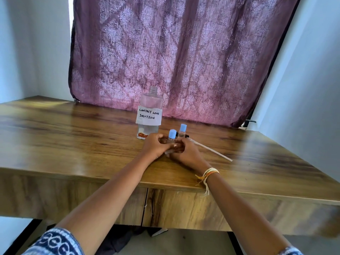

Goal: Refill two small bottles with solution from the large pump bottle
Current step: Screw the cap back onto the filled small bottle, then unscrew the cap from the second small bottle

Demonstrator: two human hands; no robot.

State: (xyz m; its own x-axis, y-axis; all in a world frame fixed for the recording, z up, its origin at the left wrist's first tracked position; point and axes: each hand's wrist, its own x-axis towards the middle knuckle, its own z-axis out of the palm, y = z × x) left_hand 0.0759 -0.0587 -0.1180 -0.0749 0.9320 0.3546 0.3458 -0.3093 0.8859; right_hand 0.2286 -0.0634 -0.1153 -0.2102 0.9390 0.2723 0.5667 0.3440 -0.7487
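Both hands' grip [172,147] curls round a capped small bottle [172,138] on the wooden table [73,137] before a purple curtain [184,52].

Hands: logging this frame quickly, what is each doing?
Left hand: grips the near small bottle.
Right hand: fingers curled at that bottle's base; grip cannot be told.

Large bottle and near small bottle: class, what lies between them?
Head view: only the left hand's fingers between large bottle and near small bottle; otherwise bare table.

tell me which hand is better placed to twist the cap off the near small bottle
Right, probably. The left hand grips the near small bottle around its body, steadying it. The right hand lies just beside it, nearer the blue cap.
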